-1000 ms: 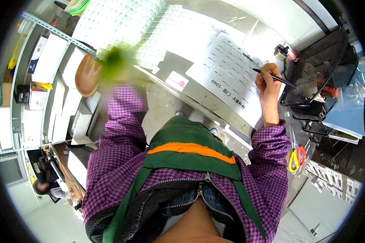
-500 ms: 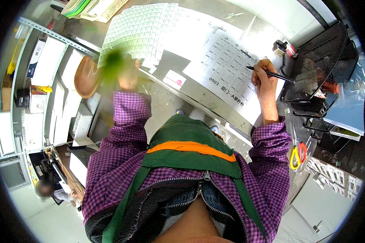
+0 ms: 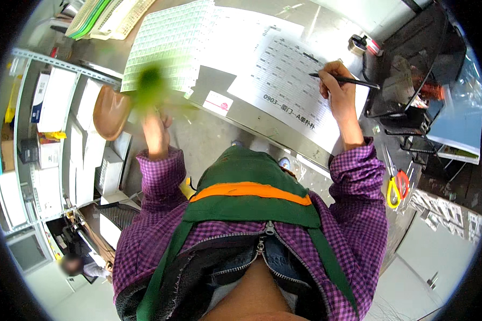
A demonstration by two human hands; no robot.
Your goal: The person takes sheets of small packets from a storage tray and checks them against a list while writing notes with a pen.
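My right hand (image 3: 338, 88) is closed around a black pen (image 3: 359, 82), over the right part of a printed table sheet (image 3: 284, 80). The pen points left across the sheet. Out past the table's front edge is my left hand (image 3: 156, 131), with its fingers curled. A smeared green thing (image 3: 151, 85) at its fingertips seems to be in its grip; motion blur hides its kind. Beyond it lie sheets of pale green grid labels (image 3: 168, 40). A small white card with a pink mark (image 3: 218, 102) rests near the front edge, between the two hands.
Right of the sheet stand a black mesh rack (image 3: 407, 75) and a small bottle (image 3: 357, 44). Scissors with yellow (image 3: 393, 192) and red handles lie nearer me. At left are a rounded brown wooden piece (image 3: 111, 113), shelves of boxes (image 3: 53, 101) and light-coloured baskets (image 3: 112, 24).
My left hand has drawn back toward me and slightly left, off the label sheets, with the green blur beside it. The whole view has shifted a little. My right hand still grips the pen.
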